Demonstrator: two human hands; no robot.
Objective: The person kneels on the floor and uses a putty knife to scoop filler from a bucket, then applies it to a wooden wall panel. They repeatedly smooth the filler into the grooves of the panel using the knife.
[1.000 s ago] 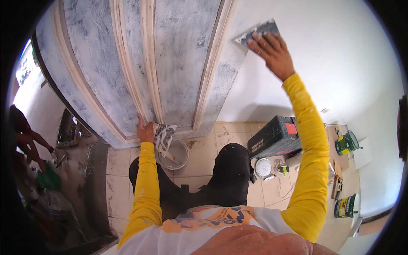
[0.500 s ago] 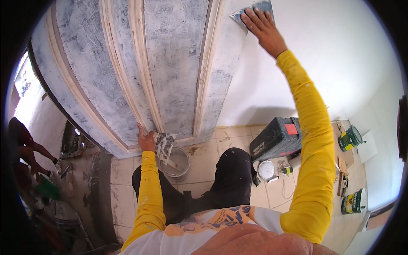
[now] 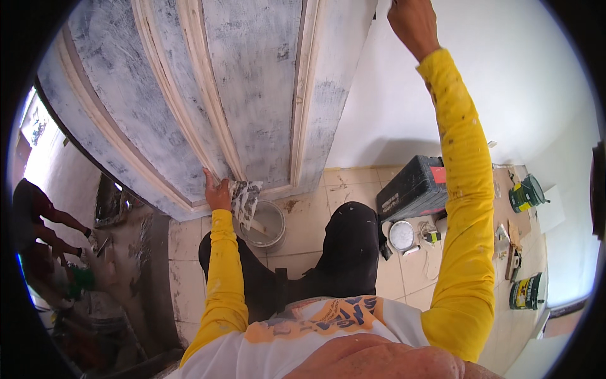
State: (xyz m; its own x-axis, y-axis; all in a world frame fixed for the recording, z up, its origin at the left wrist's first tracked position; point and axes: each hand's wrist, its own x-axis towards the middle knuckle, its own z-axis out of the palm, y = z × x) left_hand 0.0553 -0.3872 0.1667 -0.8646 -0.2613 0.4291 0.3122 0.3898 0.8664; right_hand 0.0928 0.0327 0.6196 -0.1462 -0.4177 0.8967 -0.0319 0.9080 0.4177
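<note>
My left hand point(image 3: 218, 192) is at the lower part of the grey-white panel point(image 3: 252, 95), its fingers up against a wooden moulding. It grips a putty-smeared scraper point(image 3: 246, 196), held over a grey bucket point(image 3: 278, 230) of pale paste standing between my legs. High at the top edge, my right hand point(image 3: 415, 26) is raised near the white wall point(image 3: 505, 76), its fingers bent and partly cut off by the frame. The flat scraper it pressed to the surface earlier is out of sight now.
A black case point(image 3: 410, 189) leans by the wall, right of my knee. Beside it are a white-topped tub point(image 3: 401, 235) and small tools. Green buckets point(image 3: 528, 193) lie farther right. At the left, another person's arms point(image 3: 63, 221) reach over a dark floor area.
My right hand has moved up, partly beyond the top edge, taking the scraper out of sight. My left hand keeps its place by the panel; the whole view has shifted slightly.
</note>
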